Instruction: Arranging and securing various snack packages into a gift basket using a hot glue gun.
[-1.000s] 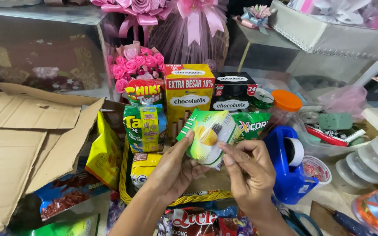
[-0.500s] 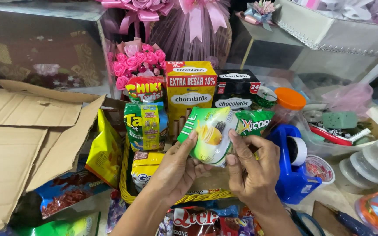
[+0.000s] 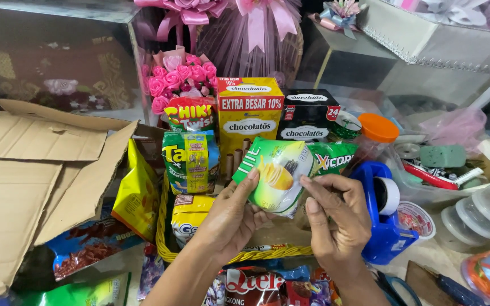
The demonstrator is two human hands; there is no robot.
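While both hands work above the yellow wicker basket (image 3: 168, 249), they hold one green snack pouch (image 3: 276, 175) between them, in the middle of the scene and just in front of the standing packets. The left hand (image 3: 231, 218) supports the pouch from below and from the left, with the thumb pressed on its front face and the fingers closed behind it. The right hand (image 3: 336, 218) pinches the lower right corner of the pouch between thumb and forefinger; there may be a piece of clear tape under these fingers, but it is too small to tell.

Behind the pouch stand a yellow wafer box (image 3: 249, 116) and a black wafer box (image 3: 308, 116), and farther to the left a bunch of pink paper roses (image 3: 174, 82). A second green packet (image 3: 333, 156) leans just right of the held pouch. A blue tape dispenser (image 3: 384, 218) stands near the right hand, and a flattened cardboard box (image 3: 35, 181) lies at the left.

The risk I see is that the pouch is smooth and puffed, so it could slip from this light pinch and fall into the basket. Because the packets stand close and loose, a push with the pouch could also tip the seaweed snack packet (image 3: 188, 161) or the boxes behind it.
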